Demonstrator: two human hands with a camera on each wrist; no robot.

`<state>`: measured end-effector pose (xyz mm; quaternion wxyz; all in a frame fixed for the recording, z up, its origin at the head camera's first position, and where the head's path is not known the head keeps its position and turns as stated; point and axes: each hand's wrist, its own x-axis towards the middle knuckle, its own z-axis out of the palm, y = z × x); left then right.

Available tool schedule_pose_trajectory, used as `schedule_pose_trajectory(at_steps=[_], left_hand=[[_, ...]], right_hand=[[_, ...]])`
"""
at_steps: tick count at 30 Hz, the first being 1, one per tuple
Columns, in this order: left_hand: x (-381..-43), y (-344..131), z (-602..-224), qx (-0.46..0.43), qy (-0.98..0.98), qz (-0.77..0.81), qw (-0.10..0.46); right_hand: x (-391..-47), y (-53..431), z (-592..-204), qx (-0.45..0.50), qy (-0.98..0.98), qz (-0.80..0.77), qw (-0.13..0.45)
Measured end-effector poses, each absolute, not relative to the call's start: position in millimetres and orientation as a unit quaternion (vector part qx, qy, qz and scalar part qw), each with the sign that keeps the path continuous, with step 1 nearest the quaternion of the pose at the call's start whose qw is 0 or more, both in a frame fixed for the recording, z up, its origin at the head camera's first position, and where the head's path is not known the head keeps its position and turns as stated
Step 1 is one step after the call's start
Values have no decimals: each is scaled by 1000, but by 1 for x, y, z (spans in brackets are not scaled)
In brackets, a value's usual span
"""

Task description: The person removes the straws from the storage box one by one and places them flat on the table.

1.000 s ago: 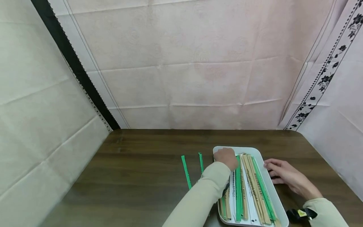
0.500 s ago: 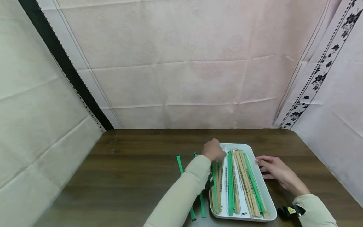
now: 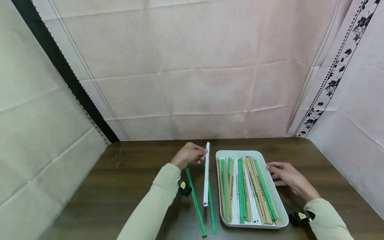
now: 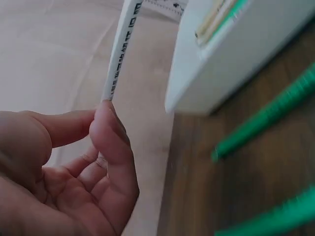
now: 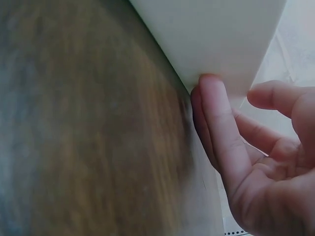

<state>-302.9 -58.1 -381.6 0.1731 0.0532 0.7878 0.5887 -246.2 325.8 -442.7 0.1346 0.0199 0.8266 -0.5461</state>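
My left hand (image 3: 189,154) pinches a long, slim white stick in a printed paper wrapper (image 3: 206,180) near its far end, between thumb and finger. The stick is over the table, left of the white tray (image 3: 240,154); black lettering shows on it in the left wrist view. Inside the tray lie several similar slim sticks, white, green (image 3: 241,193) and tan (image 3: 258,190), side by side. My right hand (image 3: 289,180) touches the tray's right side; in the right wrist view the fingertips (image 5: 211,91) rest against the outer wall, with the thumb near the rim.
Two green sticks, one on the left (image 3: 196,208) and one nearer the tray (image 3: 212,213), lie on the dark wooden table (image 3: 135,186). Pale cloth (image 3: 210,83) hangs behind the table and at both sides.
My left hand has come out of the tray and moved left, carrying one white stick past its left edge. The right hand keeps touching the tray's right side. The head view has shifted slightly.
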Motion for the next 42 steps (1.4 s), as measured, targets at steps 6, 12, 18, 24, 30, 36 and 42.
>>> schedule_pose_trajectory(at_steps=[6,12,18,24,30,36,42], left_hand=[[-300,-79,-405,25,819,547,174],[-298,-79,-428,8,878,464,115],[-292,-86,-425,26,934,353,56],[-279,-96,-405,39,955,292,17],[-265,-95,-416,31,958,278,61],[-273,-97,-422,-5,946,318,58],[-307,-108,-425,-37,938,340,61]], right_hand=[[-245,336,-446,26,813,-562,153],[-247,332,-451,22,807,-568,161],[-250,325,-451,14,806,-569,164],[-253,331,-442,8,814,-556,166],[-254,334,-441,5,818,-551,164],[-255,331,-445,2,817,-554,161],[-255,331,-448,3,815,-556,162]])
